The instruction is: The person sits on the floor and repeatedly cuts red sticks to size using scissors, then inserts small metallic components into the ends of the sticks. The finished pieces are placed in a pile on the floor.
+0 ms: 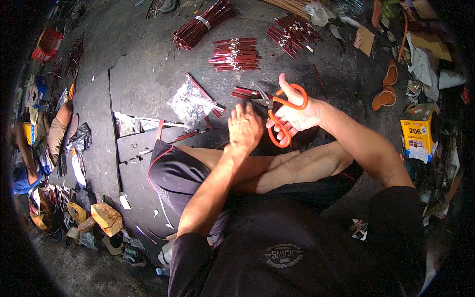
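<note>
The loosely open right hand (301, 113) holds orange-handled scissors (270, 102), blades parted by glossy dark-red strips (245, 92); whether the half-curled left hand (245, 127) holds anything is unclear. Beneath lies scuffed black floor (143, 72), clutter (106, 219) crowding its edges.

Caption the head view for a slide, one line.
Right hand holds orange-handled scissors, blades parted, beside the left hand, near dark red strips on a dark floor.
</note>
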`<move>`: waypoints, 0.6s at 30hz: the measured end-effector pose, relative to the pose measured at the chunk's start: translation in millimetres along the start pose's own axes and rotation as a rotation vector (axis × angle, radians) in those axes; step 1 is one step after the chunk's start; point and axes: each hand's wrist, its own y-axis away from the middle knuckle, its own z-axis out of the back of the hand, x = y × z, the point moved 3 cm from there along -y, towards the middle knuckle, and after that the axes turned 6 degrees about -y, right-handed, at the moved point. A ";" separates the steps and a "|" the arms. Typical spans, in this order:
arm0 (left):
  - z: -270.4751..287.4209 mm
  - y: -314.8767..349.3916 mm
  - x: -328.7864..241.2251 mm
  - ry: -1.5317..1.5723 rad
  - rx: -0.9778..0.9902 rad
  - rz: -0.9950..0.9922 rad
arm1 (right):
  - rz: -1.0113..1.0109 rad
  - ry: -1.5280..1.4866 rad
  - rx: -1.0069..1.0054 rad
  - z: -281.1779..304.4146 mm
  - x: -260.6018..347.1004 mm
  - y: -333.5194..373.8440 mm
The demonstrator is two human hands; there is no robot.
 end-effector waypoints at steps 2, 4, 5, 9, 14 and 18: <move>1.1 -1.2 -15.5 0.603 0.453 0.136 | -0.020 0.033 -0.004 1.1 4.4 -1.8; -4.3 13.1 -36.4 1.691 0.661 0.537 | -0.044 0.082 0.002 -3.6 11.8 -1.1; -7.3 15.6 -42.3 1.905 0.654 0.582 | -0.061 0.073 0.011 -4.0 15.3 -0.9; -16.6 15.8 -42.1 2.186 0.600 0.539 | -0.110 0.037 0.017 -3.0 22.6 -2.7; -18.8 10.3 -39.4 2.231 0.615 0.603 | -0.145 0.020 0.016 -5.1 27.4 -10.8; -30.5 3.4 -32.4 2.199 0.610 0.513 | -0.130 0.053 0.000 5.3 25.8 -25.6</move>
